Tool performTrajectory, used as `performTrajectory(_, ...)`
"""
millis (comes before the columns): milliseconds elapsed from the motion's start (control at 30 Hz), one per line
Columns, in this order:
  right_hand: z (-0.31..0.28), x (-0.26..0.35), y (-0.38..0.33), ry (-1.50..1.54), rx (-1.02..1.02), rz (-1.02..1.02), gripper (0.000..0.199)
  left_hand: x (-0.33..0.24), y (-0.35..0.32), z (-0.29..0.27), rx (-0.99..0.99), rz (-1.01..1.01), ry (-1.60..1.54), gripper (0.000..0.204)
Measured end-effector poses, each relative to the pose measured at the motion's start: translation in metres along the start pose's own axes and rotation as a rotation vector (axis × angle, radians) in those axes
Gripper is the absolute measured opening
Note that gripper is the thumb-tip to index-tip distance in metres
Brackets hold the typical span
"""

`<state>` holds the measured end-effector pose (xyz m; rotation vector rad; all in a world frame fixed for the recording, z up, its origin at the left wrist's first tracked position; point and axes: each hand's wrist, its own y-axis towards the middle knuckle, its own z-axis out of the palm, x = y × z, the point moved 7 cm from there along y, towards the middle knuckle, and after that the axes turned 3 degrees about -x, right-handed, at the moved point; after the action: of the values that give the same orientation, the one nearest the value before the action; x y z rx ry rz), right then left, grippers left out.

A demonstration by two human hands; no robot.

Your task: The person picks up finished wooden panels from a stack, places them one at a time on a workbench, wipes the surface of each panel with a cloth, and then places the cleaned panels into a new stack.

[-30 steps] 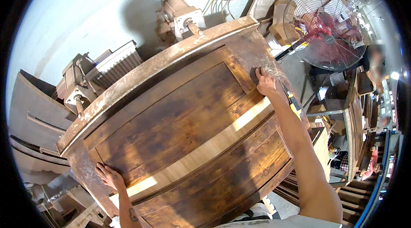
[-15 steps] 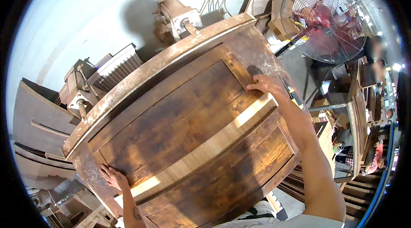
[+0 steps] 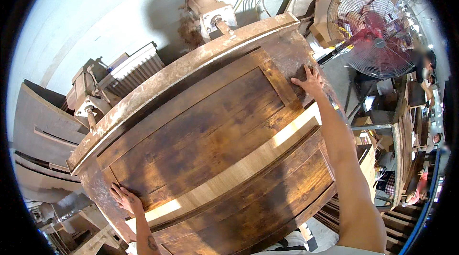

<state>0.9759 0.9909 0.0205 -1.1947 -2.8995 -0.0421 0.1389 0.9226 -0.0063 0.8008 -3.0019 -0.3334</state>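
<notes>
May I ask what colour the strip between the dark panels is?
The strip is pale tan, shown in the head view.

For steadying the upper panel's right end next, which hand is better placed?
Likely the right hand, spread beside that end of the upper panel; the left hand is at the opposite end.

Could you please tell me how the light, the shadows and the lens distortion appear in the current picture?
Head view: strong light makes bright patches on the pale wood strip, while shadows darken parts of the brown panel; head view: the wall is bright, with a dark shadow; head view: the long beam looks bowed, probably from the fisheye lens, and the corners are black.
</notes>
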Motion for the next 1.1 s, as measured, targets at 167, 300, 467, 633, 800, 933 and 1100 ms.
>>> performTrajectory(167,-0.003,-0.021,0.034,0.182,-0.07,0.13,0.045,0.0,-0.001,0.001,0.024,-0.003,0.024,0.048)
performTrajectory(300,0.011,0.07,0.037,0.365,0.072,-0.059,0.062,-0.011,0.001,0.0,0.003,0.024,-0.038,0.049)
performTrajectory(467,0.011,0.116,0.036,0.373,0.283,-0.218,0.069,-0.006,-0.001,-0.001,0.02,-0.033,-0.004,0.049)
performTrajectory(633,0.018,0.117,0.052,0.515,0.305,-0.287,0.059,-0.008,0.0,0.0,0.034,-0.003,-0.009,0.05)
performTrajectory(800,0.021,0.112,0.052,0.638,0.298,-0.202,0.044,-0.004,0.0,0.0,0.022,0.011,-0.041,0.05)
performTrajectory(933,0.035,0.1,0.055,0.664,0.297,-0.095,0.035,-0.007,0.0,0.0,0.013,0.014,-0.05,0.05)
performTrajectory(1100,0.039,0.095,0.044,0.951,0.288,0.06,0.04,-0.006,0.0,-0.002,-0.002,0.014,-0.043,0.049)
